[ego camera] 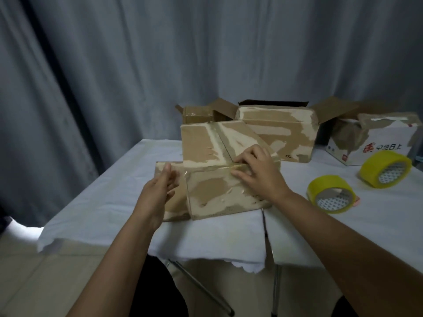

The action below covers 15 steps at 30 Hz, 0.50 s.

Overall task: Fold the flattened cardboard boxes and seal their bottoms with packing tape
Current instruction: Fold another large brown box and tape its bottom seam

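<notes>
A worn brown cardboard box [219, 193] stands on the white-covered table [109, 202] near its front edge, with clear tape along its top edge. My right hand [258, 172] lies over the box's upper right corner, fingers pressing on the taped edge. My left hand [160, 186] hovers at the box's left side, fingers straight, holding nothing. Two yellow tape rolls lie to the right, one near [329, 193] and one farther [386, 168].
Behind stand a larger taped brown box [297, 133], a small open box [199, 113] and a white printed box [375, 140] at the far right. A grey curtain hangs behind. The table's front edge and metal legs are below.
</notes>
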Tool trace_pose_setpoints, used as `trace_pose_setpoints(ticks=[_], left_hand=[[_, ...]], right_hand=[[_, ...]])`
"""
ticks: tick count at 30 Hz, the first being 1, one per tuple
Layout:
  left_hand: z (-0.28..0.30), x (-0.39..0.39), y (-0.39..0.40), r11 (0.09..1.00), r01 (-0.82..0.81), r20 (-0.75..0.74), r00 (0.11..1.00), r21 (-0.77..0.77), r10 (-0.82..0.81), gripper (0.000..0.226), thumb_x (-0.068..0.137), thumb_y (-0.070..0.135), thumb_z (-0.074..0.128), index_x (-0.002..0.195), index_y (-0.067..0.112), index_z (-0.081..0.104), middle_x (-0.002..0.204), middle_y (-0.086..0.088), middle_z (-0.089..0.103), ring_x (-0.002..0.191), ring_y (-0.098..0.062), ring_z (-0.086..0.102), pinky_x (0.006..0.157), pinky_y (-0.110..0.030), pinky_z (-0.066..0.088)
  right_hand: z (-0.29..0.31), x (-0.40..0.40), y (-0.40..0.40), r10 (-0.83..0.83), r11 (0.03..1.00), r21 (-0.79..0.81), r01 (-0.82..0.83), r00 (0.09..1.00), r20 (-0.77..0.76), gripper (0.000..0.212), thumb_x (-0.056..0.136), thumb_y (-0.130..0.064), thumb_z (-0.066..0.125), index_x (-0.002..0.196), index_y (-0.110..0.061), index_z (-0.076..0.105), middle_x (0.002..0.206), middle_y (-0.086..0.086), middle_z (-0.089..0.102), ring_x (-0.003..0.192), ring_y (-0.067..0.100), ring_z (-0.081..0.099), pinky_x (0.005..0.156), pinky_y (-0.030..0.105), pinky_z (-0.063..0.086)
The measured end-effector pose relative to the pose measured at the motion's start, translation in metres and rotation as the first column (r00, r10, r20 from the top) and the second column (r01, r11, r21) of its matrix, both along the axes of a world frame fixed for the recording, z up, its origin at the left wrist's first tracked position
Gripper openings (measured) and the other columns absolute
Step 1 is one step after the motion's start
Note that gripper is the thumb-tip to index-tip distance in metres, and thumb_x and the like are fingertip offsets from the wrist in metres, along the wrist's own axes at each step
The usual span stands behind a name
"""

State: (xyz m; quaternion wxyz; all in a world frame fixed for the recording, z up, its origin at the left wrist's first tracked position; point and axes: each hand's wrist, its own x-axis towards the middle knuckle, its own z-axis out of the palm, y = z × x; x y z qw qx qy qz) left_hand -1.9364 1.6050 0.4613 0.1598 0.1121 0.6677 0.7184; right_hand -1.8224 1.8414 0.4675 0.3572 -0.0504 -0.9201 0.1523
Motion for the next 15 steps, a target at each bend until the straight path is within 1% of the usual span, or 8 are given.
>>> trace_pose_setpoints(ticks=[1,2,4,6,8,10,12,15], left_hand=[[0.001,0.001,0.0,1.0,0.024,0.023,0.999,0.019,-0.024,0.046,0.092,0.054,0.055,0.113,0.016,0.068,0.106,0.006,0.072,0.103,-0.009,0.065,0.094,-0.03,0.048],[0.003,0.001,0.0,0.998,0.048,0.018,0.999,0.036,-0.048,0.042,0.091,0.053,0.057,0.11,0.018,0.069,0.103,0.008,0.073,0.101,-0.006,0.065,0.093,-0.029,0.047],[0.005,0.0,0.0,0.994,0.09,0.003,0.996,0.067,-0.091,0.025,0.09,0.042,0.063,0.099,0.02,0.071,0.089,0.014,0.073,0.095,-0.004,0.066,0.089,-0.027,0.045],[0.007,0.0,0.002,0.99,0.094,0.002,0.996,0.104,-0.094,0.012,0.091,0.031,0.065,0.091,0.02,0.071,0.077,0.013,0.07,0.085,-0.003,0.066,0.085,-0.025,0.044],[0.006,-0.001,0.005,0.988,0.084,0.008,0.996,0.13,-0.086,0.01,0.092,0.026,0.064,0.09,0.017,0.068,0.066,0.012,0.065,0.076,-0.004,0.062,0.081,-0.023,0.043],[0.005,-0.003,0.008,0.991,0.058,0.005,0.998,0.119,-0.059,0.01,0.091,0.025,0.065,0.09,0.016,0.067,0.068,0.009,0.065,0.077,-0.009,0.06,0.08,-0.025,0.044],[0.002,-0.005,0.008,0.995,0.016,0.006,1.0,0.095,-0.017,0.008,0.091,0.024,0.066,0.09,0.016,0.068,0.08,0.004,0.069,0.082,-0.012,0.061,0.083,-0.027,0.045],[0.0,-0.01,0.009,0.998,-0.013,0.009,1.0,0.055,0.012,0.007,0.092,0.021,0.063,0.089,0.015,0.066,0.088,0.0,0.069,0.087,-0.015,0.061,0.082,-0.028,0.045]], right_hand=[[0.001,0.0,-0.001,-0.006,1.0,-0.001,0.006,1.0,0.011,0.031,0.084,-0.041,0.067,0.105,-0.018,0.065,0.102,-0.006,0.047,0.102,0.014,0.045,0.092,0.034,0.044],[0.004,0.0,-0.003,-0.012,1.0,-0.009,0.012,1.0,0.023,0.033,0.085,-0.045,0.064,0.105,-0.019,0.065,0.102,-0.007,0.047,0.102,0.013,0.044,0.092,0.034,0.044],[0.01,-0.003,-0.007,-0.024,0.999,-0.028,0.024,0.999,0.031,0.033,0.088,-0.048,0.058,0.104,-0.021,0.065,0.101,-0.008,0.048,0.102,0.013,0.045,0.091,0.036,0.044],[0.018,-0.007,-0.017,0.003,0.999,-0.042,-0.002,1.0,0.019,0.025,0.092,-0.041,0.055,0.104,-0.022,0.065,0.102,-0.007,0.05,0.101,0.013,0.047,0.091,0.04,0.046],[0.027,-0.015,-0.037,0.098,0.994,-0.053,-0.098,0.995,0.0,0.019,0.093,-0.031,0.058,0.105,-0.02,0.066,0.104,-0.006,0.053,0.1,0.013,0.051,0.09,0.038,0.048],[0.032,-0.028,-0.059,0.194,0.981,-0.03,-0.193,0.981,0.013,0.018,0.092,-0.025,0.061,0.107,-0.019,0.069,0.104,-0.003,0.056,0.099,0.012,0.053,0.088,0.032,0.048],[0.03,-0.044,-0.07,0.235,0.972,-0.019,-0.235,0.971,0.052,0.019,0.09,-0.024,0.064,0.107,-0.018,0.071,0.1,-0.003,0.058,0.099,0.012,0.053,0.088,0.032,0.048],[0.015,-0.053,-0.07,0.241,0.961,-0.146,-0.236,0.97,0.016,0.019,0.087,-0.029,0.069,0.102,-0.019,0.074,0.096,-0.005,0.059,0.096,0.013,0.055,0.087,0.037,0.049]])
